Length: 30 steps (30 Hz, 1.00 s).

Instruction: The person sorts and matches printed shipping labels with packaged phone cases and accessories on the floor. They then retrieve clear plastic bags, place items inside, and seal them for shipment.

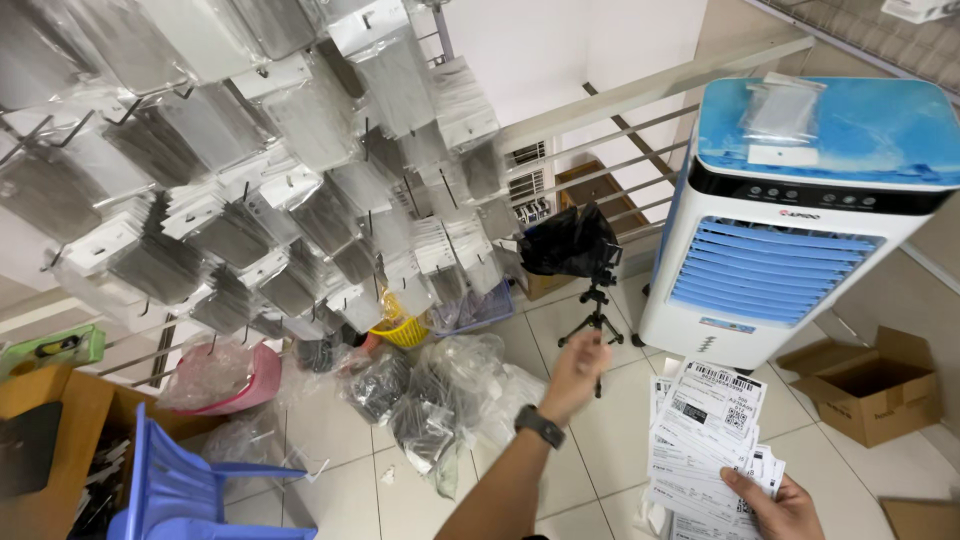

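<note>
My left hand (577,372), with a dark watch on the wrist, reaches forward and up toward the rack of hanging clear packets (300,180); its fingers are loosely curled and hold nothing I can see. My right hand (775,505) at the bottom right grips a fanned stack of white printed paper slips (710,440). The rack fills the upper left, each packet with a white header card on a metal hook.
A white and blue air cooler (800,220) stands at the right with a clear packet on top. A small tripod (597,320) carries a black-covered device. Plastic bags of packets (430,395), a yellow basket (405,330), a pink tub (240,385), a blue chair (190,480) and cardboard boxes (865,385) sit on the tiled floor.
</note>
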{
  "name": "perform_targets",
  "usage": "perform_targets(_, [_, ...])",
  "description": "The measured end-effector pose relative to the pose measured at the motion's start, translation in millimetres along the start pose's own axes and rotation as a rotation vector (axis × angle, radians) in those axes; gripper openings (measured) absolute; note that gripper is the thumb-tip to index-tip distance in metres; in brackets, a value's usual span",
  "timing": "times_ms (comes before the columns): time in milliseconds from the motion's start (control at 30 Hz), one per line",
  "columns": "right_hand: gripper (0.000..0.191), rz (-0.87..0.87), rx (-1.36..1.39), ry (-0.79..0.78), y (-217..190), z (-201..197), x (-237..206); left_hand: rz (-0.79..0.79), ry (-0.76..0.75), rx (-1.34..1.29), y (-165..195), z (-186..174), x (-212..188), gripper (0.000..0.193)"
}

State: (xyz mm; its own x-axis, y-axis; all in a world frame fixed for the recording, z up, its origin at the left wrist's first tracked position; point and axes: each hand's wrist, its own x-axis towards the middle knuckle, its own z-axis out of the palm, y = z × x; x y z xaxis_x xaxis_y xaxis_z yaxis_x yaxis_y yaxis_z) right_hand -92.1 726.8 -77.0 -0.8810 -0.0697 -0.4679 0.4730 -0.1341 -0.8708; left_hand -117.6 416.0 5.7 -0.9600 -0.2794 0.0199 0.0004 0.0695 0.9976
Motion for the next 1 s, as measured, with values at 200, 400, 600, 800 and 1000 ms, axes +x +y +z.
perform_targets(200, [0.03, -0.039, -0.075, 0.127, -2.0, 142.9, 74.9, 0.296, 0.825, 0.152, 56.4, -231.1, 247.0, 0.063])
perform_targets(400, [0.032, 0.048, -0.111, 0.22, -19.5, 215.0, 111.6, 0.351, 0.823, 0.634, 85.6, -339.1, 403.0, 0.071])
perform_targets(600, [0.035, 0.101, -0.081, 0.256, -45.2, 268.2, 118.3, 0.442, 0.795, 1.016, 29.6, -356.1, 432.0, 0.045])
perform_targets(800, [0.034, 0.103, -0.097, 0.152, -66.0, 310.3, 134.0, 0.451, 0.762, 0.525, 15.6, -367.7, 366.2, 0.032])
perform_targets(1000, [0.032, 0.024, -0.113, 0.078, -70.0, 335.0, 142.7, 0.206, 0.11, -0.232, 48.2, -374.4, 292.8, 0.052])
